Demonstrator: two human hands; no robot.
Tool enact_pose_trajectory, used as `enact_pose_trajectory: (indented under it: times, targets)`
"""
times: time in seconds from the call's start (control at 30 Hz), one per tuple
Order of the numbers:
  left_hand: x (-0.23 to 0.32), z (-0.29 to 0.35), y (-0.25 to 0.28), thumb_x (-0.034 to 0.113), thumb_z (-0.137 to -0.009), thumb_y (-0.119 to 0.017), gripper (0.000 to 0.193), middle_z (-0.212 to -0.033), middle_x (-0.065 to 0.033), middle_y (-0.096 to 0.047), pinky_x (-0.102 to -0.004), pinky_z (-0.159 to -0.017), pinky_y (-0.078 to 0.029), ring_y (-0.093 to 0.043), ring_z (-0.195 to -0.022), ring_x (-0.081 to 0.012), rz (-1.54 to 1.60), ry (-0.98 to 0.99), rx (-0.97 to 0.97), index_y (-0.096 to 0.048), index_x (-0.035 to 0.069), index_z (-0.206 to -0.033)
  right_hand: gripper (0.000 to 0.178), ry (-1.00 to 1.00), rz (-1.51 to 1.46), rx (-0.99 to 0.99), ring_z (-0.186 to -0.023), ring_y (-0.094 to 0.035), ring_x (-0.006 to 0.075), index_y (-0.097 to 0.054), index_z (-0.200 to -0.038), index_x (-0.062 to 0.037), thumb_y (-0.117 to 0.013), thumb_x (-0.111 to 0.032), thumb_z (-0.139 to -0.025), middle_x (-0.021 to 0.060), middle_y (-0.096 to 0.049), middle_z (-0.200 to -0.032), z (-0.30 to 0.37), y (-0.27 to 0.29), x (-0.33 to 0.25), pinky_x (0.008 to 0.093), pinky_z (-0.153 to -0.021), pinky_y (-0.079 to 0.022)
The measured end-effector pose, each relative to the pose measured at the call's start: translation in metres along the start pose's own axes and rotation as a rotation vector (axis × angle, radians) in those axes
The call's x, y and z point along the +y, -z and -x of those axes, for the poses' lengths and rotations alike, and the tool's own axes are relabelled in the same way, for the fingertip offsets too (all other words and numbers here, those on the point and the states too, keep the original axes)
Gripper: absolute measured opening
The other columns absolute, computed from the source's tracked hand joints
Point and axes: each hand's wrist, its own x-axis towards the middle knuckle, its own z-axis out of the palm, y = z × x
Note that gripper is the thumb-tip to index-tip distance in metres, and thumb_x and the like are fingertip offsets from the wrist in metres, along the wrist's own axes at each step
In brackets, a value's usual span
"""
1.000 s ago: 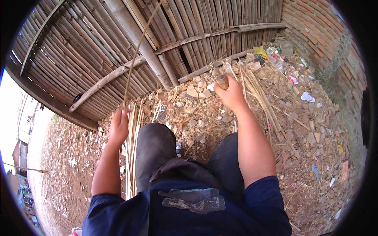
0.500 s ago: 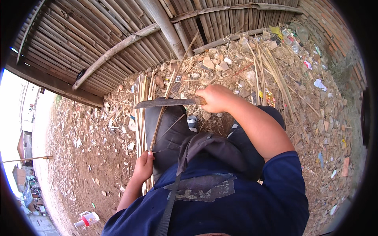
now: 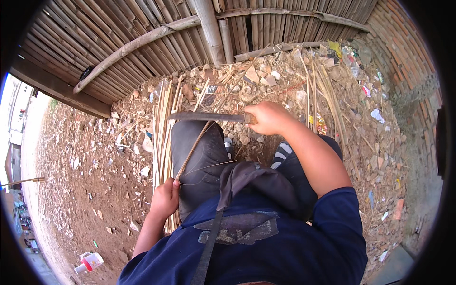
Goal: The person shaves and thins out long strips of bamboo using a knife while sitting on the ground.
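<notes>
My right hand [image 3: 270,118] is closed round the wooden handle of a machete [image 3: 204,117], its long dark blade pointing left above my left knee. In my left hand [image 3: 165,197], beside my left thigh, is the lower end of a thin bamboo strip [image 3: 194,148]. The strip slants up and right over the thigh and crosses the blade near its middle. Whether the edge bites into it I cannot tell. A fine loose sliver [image 3: 209,166] curls off near my left hand across the dark trousers. Along the outside of my left leg lies a bundle of pale bamboo strips [image 3: 162,118].
More split bamboo [image 3: 335,95] lies on the right. Rubble and litter cover the dirt ground [image 3: 95,190]. A bamboo wall [image 3: 161,47] with a post [image 3: 209,33] stands ahead, a brick wall [image 3: 403,42] at right. A white and red jug [image 3: 90,262] lies at lower left.
The strip's far end has swung to the right, so it leans more. Both hands keep their hold, and the blade still crosses the strip. The whole view has shifted slightly.
</notes>
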Motion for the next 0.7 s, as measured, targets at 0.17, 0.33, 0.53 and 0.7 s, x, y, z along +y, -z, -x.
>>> enact_pose_trajectory:
  times: [0.17, 0.33, 0.53, 0.7]
  targets:
    - [-0.015, -0.008, -0.018, 0.023, -0.104, -0.049, 0.028, -0.068, -0.0278, -0.061, -0.0574, -0.060, -0.047, -0.062, -0.068, -0.0508, -0.057, -0.041, 0.112, -0.053, 0.001, -0.087, 0.024, -0.227, -0.287, -0.023, -0.086, -0.067, 0.0248, -0.067, -0.102, -0.0069, -0.072, -0.026, -0.088, 0.0123, -0.070, -0.090, -0.029, 0.007, 0.057, 0.0424, -0.080, -0.054]
    - [-0.009, -0.005, -0.007, 0.023, -0.104, -0.050, 0.027, -0.066, -0.0273, -0.060, -0.0582, -0.061, -0.047, -0.062, -0.068, -0.0505, -0.030, -0.043, 0.103, -0.052, 0.002, -0.086, 0.022, -0.221, -0.260, 0.041, -0.086, -0.067, 0.0257, -0.066, -0.100, -0.0063, -0.069, -0.025, -0.088, 0.0123, -0.070, -0.090, -0.031, 0.002, 0.045, 0.0426, -0.082, -0.054]
    - [-0.019, -0.011, -0.012, 0.025, -0.104, -0.050, 0.027, -0.066, -0.0268, -0.061, -0.0588, -0.060, -0.048, -0.062, -0.067, -0.0505, -0.109, -0.067, 0.089, -0.052, 0.003, -0.088, 0.025, -0.045, -0.136, -0.081, -0.084, -0.069, 0.0261, -0.064, -0.099, -0.0017, -0.070, -0.022, -0.086, 0.0139, -0.069, -0.090, -0.020, 0.003, 0.016, 0.0419, -0.077, -0.055]
    - [-0.029, -0.010, -0.007, 0.025, -0.103, -0.051, 0.025, -0.066, -0.0266, -0.062, -0.0585, -0.059, -0.049, -0.063, -0.066, -0.0495, -0.145, -0.090, 0.100, -0.052, 0.004, -0.090, 0.031, -0.406, -0.443, 0.146, -0.082, -0.069, 0.0262, -0.065, -0.107, 0.0001, -0.071, -0.021, -0.086, 0.0155, -0.070, -0.096, -0.037, 0.011, 0.096, 0.0388, -0.076, -0.055]
